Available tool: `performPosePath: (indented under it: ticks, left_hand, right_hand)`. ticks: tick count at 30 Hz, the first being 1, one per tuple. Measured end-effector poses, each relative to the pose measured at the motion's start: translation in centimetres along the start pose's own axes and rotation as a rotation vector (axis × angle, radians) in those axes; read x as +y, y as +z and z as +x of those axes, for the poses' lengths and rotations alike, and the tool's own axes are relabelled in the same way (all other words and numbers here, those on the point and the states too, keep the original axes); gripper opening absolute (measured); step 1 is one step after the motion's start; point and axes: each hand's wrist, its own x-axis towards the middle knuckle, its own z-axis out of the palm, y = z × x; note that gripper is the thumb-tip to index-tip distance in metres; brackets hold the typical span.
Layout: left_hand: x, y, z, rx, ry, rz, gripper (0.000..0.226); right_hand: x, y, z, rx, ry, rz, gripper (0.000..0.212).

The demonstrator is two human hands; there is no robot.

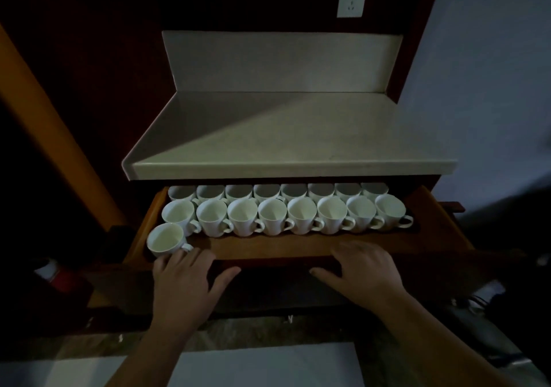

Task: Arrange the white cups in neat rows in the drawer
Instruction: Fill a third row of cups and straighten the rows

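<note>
The drawer (298,248) is pulled out from under the pale table (283,136), and the white cups stand in it with the mouth up. The back row (278,191) has eight cups and lies half under the table edge, so only their near sides show. The second row (272,216) also has eight cups, each one touching the next, and the handles point to the front right. I think this is so the cups can sit close without the handles knocking together. One single cup (167,240) stands at the front left corner, just beside the left wall of the drawer, and it seems to begin a third row.

The left hand (185,282) is open with the fingers spread, and its fingertips are at the handle of the single cup. I cannot tell whether they really touch it. It holds nothing. The right hand (363,270) is also open, with the fingers apart, and it lies on the front edge of the drawer, probably to keep the drawer steady.

To the right of the single cup the wooden floor is bare along the whole front strip, so more cups can go there. This strip is narrow between the second row's handles and the front wall. In my judgement a new cup is better lowered from above than pushed in from the side.
</note>
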Motion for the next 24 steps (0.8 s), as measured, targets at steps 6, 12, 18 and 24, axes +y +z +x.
performPosePath:
  ticks: [6,12,18,24]
  left_hand:
    - [-0.3,1.9,5.7,-0.005,-0.006,0.004,0.057]
    - [-0.8,3.5,9.8,-0.001,0.016,-0.021,0.056]
    - [-0.9,4.0,11.8,-0.029,-0.011,-0.028,0.058]
    - [-1.4,3.4,10.6,0.024,-0.143,-0.297,0.049]
  right_hand:
    - [0.9,0.1,5.6,0.002,0.023,0.014,0.054]
    - [1.4,0.5,9.8,0.021,0.036,-0.005,0.051]
    - [2.4,1.7,12.3,-0.009,0.098,-0.031,0.066]
    - [2.2,1.8,10.8,0.088,0.221,0.196,0.054]
